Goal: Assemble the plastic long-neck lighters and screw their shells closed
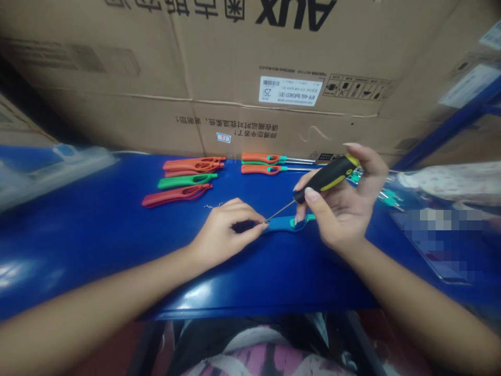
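Note:
My right hand point(348, 198) grips a black and yellow screwdriver point(329, 177), its thin shaft slanting down to the left. My left hand point(230, 224) is closed in a pinch at the screwdriver's tip, on what looks like a small screw, mostly hidden by the fingertips. Under the tip lies a blue long-reach lighter point(279, 224) with a green trigger, its handle end at my left fingertips. Fingers of my right hand touch it around the trigger opening. Behind my left hand are several tiny metal pieces point(211, 206), too small to make out.
Orange, red and green lighter casings point(188, 181) lie at the back left. Lighters with metal tubes point(260, 169) lie behind the screwdriver. A large cardboard box point(219, 62) stands along the back of the blue table point(117, 230). A phone-like slab point(430, 250) and plastic bag point(438, 183) are right.

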### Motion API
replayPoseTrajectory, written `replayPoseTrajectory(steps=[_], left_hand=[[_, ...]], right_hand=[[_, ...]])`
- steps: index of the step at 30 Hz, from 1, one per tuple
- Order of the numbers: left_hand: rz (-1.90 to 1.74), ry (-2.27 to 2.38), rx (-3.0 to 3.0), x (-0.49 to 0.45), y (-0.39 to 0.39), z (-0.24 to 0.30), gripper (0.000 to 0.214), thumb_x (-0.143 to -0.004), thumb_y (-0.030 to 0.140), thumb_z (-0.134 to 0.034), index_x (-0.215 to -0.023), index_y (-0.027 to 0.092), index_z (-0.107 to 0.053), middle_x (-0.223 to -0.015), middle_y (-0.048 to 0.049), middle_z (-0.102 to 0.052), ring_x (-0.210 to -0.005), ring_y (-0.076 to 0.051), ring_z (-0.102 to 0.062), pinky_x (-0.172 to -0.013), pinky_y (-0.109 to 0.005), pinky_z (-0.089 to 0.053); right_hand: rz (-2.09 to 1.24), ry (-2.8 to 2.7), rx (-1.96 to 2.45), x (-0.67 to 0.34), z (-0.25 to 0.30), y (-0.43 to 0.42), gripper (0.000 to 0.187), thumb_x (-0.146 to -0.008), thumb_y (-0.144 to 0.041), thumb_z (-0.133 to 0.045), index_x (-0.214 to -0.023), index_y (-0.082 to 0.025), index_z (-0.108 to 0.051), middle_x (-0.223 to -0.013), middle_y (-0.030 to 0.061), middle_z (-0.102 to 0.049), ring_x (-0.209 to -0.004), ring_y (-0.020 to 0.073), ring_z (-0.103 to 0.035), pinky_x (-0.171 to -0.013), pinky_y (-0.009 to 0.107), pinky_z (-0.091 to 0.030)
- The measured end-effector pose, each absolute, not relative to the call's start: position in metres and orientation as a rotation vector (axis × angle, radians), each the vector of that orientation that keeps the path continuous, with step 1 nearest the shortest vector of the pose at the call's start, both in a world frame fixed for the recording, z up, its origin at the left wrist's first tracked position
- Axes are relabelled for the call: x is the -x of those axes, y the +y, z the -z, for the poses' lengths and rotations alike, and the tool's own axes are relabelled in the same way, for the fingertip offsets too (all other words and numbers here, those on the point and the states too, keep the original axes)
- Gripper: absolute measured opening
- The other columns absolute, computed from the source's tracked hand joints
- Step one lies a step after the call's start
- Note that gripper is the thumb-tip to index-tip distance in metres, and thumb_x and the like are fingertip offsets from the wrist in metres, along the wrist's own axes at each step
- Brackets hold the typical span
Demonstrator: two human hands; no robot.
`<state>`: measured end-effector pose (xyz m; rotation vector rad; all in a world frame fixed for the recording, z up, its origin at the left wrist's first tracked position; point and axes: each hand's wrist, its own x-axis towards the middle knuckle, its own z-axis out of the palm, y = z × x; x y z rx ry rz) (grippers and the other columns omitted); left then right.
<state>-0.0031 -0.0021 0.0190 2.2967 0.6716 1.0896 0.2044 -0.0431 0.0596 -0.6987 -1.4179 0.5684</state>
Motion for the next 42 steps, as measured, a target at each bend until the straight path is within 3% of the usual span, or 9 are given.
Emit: replayPoseTrajectory(steps=[14,18,20,27,33,42], left_hand=[[-1.025,0.656,-2.302,0.002,-0.001,-0.016,0.006,-0.088,0.026,-0.074,-0.091,0.021,-0.077,-0.089,-0.0029,-0.078,-0.084,-0.019,-0.068,-0.083,-0.034,-0.053],[-0.885,0.724,-2.352,0.003,0.003,-0.014,0.043,-0.078,0.043,-0.083,-0.113,0.022,-0.071,-0.111,-0.0058,-0.075,-0.104,-0.024,-0.065,-0.095,-0.04,-0.051],[-0.798,0.766,-2.395,0.004,0.005,-0.011,0.052,-0.077,0.043,-0.083,-0.121,0.021,-0.068,-0.119,-0.0076,-0.072,-0.11,-0.027,-0.063,-0.098,-0.044,-0.05],[-0.723,0.755,-2.409,0.003,0.007,-0.004,0.035,-0.082,0.022,-0.074,-0.116,0.02,-0.069,-0.114,-0.0075,-0.074,-0.106,-0.025,-0.067,-0.095,-0.041,-0.053],[-0.751,0.705,-2.4,0.003,0.005,-0.004,0.035,-0.081,0.02,-0.075,-0.115,0.017,-0.069,-0.107,-0.0067,-0.074,-0.097,-0.022,-0.068,-0.089,-0.037,-0.055],[-0.715,0.709,-2.391,0.002,0.003,-0.005,0.035,-0.082,0.022,-0.077,-0.116,0.017,-0.069,-0.108,-0.0064,-0.073,-0.099,-0.022,-0.067,-0.091,-0.036,-0.054]], right_hand=[[-0.467,-1.547,0.731,-0.202,-0.045,-0.044,0.067,-0.08,-0.02,-0.078,-0.133,-0.04,-0.044,-0.096,0.0015,-0.069,-0.073,0.0198,-0.071,-0.05,0.031,-0.062],[-0.441,-1.561,0.748,-0.205,-0.043,-0.042,0.069,-0.078,-0.015,-0.078,-0.134,-0.04,-0.046,-0.1,0.002,-0.069,-0.076,0.0203,-0.07,-0.053,0.033,-0.063],[-0.444,-1.578,0.755,-0.205,-0.04,-0.04,0.07,-0.079,-0.014,-0.078,-0.135,-0.04,-0.046,-0.1,0.0017,-0.069,-0.077,0.0198,-0.07,-0.055,0.033,-0.063],[-0.47,-1.621,0.766,-0.205,-0.033,-0.038,0.069,-0.079,-0.015,-0.077,-0.137,-0.037,-0.046,-0.112,0.0047,-0.069,-0.084,0.0214,-0.072,-0.059,0.035,-0.066],[-0.422,-1.742,0.714,-0.205,-0.034,-0.039,0.071,-0.083,-0.008,-0.071,-0.141,-0.035,-0.041,-0.134,0.0075,-0.061,-0.09,0.0197,-0.072,-0.059,0.033,-0.065],[-0.33,-1.836,0.681,-0.207,-0.031,-0.036,0.068,-0.088,-0.01,-0.066,-0.146,-0.03,-0.036,-0.14,0.0117,-0.057,-0.09,0.0172,-0.072,-0.061,0.029,-0.066]])
